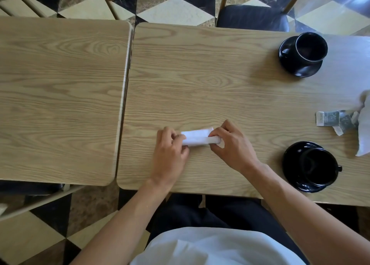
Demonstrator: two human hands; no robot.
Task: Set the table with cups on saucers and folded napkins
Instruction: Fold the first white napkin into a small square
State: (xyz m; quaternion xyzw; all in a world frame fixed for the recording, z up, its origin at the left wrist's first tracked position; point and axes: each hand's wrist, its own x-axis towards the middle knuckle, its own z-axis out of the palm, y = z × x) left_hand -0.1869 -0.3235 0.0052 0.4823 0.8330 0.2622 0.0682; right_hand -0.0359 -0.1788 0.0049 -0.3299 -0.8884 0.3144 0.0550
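One white napkin [197, 137], folded into a narrow strip, flat on the right-hand table [200, 74] near its front edge. Pinched at each end: left hand [170, 154] and right hand [232, 146], fingers curled, palms down.

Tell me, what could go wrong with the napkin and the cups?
The napkin is pinched at each end by the left hand and right hand; if either lets go, it may unroll. The near cup sits by the right forearm, so an elbow swing might knock it on its saucer.
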